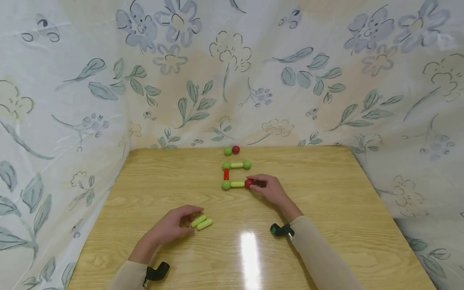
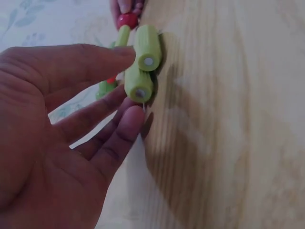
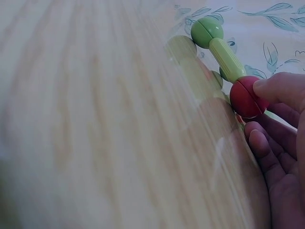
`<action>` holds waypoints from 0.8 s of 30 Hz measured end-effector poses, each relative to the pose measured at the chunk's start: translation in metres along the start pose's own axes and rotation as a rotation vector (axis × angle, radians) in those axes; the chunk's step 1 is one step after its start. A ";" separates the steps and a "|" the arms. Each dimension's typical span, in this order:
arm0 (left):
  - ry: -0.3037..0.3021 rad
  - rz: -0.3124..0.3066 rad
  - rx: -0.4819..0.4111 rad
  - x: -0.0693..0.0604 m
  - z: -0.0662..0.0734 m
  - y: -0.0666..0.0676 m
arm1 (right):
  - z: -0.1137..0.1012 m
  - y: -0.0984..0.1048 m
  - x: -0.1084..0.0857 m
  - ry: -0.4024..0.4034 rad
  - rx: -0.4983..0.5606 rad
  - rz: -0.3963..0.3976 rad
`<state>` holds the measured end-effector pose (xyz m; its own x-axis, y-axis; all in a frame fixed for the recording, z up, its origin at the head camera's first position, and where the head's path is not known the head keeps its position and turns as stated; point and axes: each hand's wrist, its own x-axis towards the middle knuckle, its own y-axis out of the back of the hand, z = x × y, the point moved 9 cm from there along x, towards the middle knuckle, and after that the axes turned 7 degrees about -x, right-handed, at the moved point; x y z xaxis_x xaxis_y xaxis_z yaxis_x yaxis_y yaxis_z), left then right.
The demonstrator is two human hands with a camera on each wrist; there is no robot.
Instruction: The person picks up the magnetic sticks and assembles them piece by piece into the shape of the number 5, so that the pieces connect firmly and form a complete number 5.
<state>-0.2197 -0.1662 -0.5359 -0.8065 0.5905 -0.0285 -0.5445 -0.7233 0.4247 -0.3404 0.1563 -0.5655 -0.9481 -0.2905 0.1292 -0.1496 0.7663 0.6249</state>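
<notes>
In the head view, my right hand (image 1: 270, 189) pinches a red ball (image 1: 248, 183) at the end of a yellow-green rod (image 1: 237, 184). That rod joins a green ball (image 1: 226, 185), from which a red rod (image 1: 226, 174) runs back to another green ball (image 1: 226, 165). A second yellow-green rod (image 1: 237, 165) leads right to a green ball (image 1: 247, 164). My left hand (image 1: 168, 227) is around two loose yellow-green rods (image 1: 204, 224), thumb and fingers apart. The left wrist view shows round silvery discs in the ends of these rods (image 2: 148, 47).
A loose green ball (image 1: 227, 151) and a loose red ball (image 1: 236, 149) lie side by side near the back edge of the wooden table (image 1: 163, 173). Behind it hangs a floral cloth (image 1: 253, 72), which also covers both sides. Dark wrist cameras (image 1: 158, 271) sit on both forearms.
</notes>
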 end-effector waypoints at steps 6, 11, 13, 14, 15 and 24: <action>-0.043 -0.001 0.017 -0.001 0.002 -0.008 | 0.000 -0.001 -0.001 -0.009 -0.004 0.001; -0.060 0.004 0.057 0.002 0.002 -0.012 | 0.000 0.000 0.000 -0.007 -0.003 0.008; -0.060 0.007 0.087 0.004 0.002 -0.012 | 0.001 0.001 0.000 -0.007 -0.007 0.013; -0.061 0.008 0.103 0.005 0.002 -0.012 | 0.001 0.001 0.000 -0.007 -0.007 0.016; -0.062 0.009 0.119 0.006 0.002 -0.012 | 0.002 0.002 0.000 -0.006 -0.006 0.019; -0.051 0.002 0.140 0.010 -0.002 -0.010 | 0.006 -0.003 0.001 -0.009 -0.001 0.007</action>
<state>-0.2228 -0.1531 -0.5422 -0.7931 0.6089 0.0167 -0.5026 -0.6696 0.5469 -0.3421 0.1573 -0.5716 -0.9515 -0.2802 0.1269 -0.1428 0.7679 0.6244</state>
